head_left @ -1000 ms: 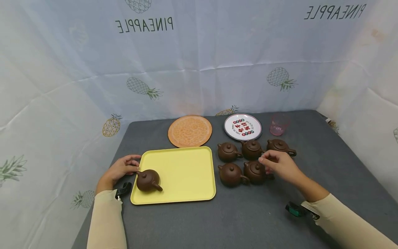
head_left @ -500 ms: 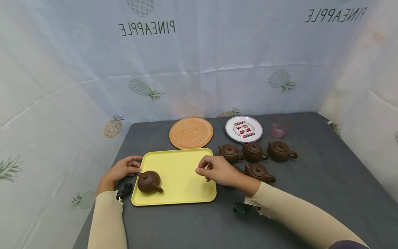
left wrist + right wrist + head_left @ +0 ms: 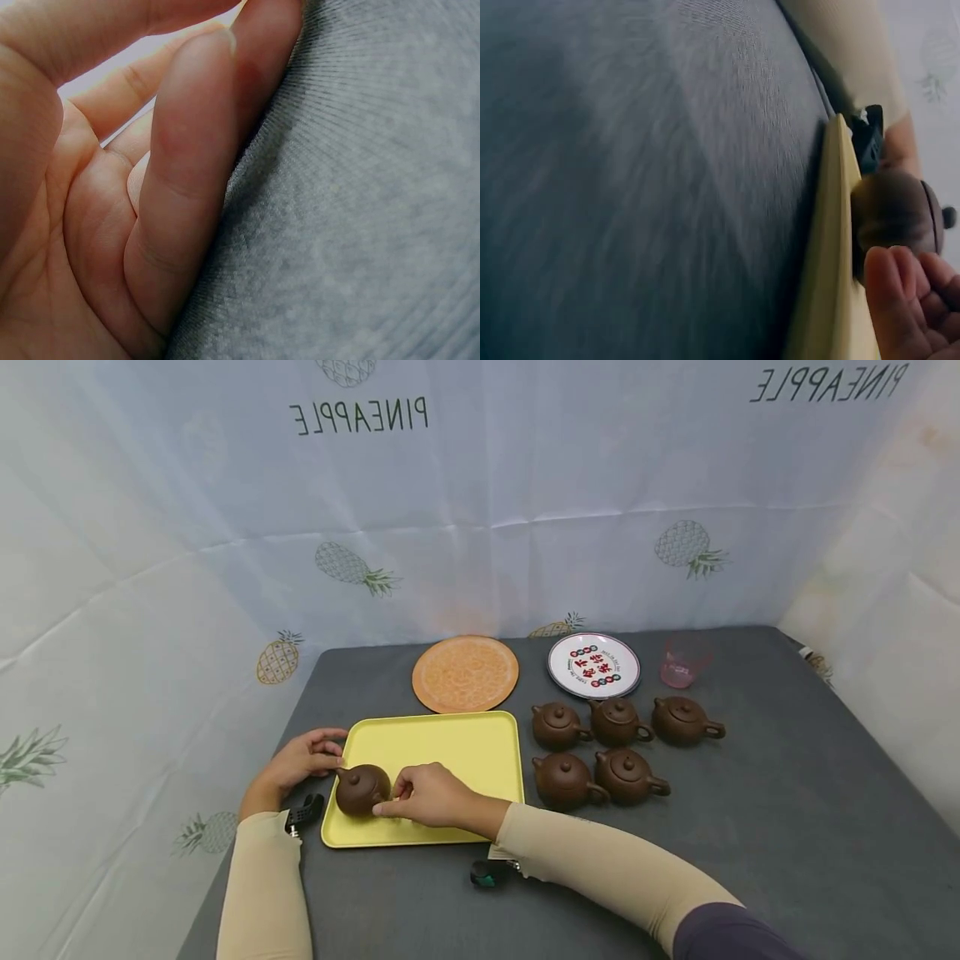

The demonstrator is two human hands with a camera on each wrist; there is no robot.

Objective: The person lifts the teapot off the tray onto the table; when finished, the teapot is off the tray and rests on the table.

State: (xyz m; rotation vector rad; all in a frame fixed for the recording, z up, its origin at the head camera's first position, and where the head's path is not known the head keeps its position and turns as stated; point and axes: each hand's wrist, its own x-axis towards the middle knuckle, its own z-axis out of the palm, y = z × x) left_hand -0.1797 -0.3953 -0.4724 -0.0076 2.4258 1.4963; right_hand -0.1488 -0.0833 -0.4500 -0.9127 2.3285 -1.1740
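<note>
In the head view, my right hand [image 3: 431, 796] is at the handle side of a dark brown teapot [image 3: 362, 789]. Its thumb and fingers pinch the handle, which they hide. The right wrist view shows the curled fingers [image 3: 907, 292] against the teapot's body [image 3: 896, 214]. The teapot sits upright at the left end of a yellow tray [image 3: 450, 747]. My left hand [image 3: 300, 758] lies along the tray's left edge, fingers relaxed and fingertips touching the rim near the spout. In the left wrist view, the left hand [image 3: 150, 172] is close above the grey cloth.
Several similar teapots [image 3: 630, 775] stand in two rows right of the tray. Behind are an orange round mat [image 3: 465, 674], a white plate [image 3: 594, 665] with red print and a pink glass [image 3: 682, 664]. A pineapple-printed curtain [image 3: 480, 527] bounds the grey table [image 3: 750, 827].
My right hand has moved left from the teapots on the right, across the tray, to the handle of the teapot there. My left hand has stayed at the tray's edge.
</note>
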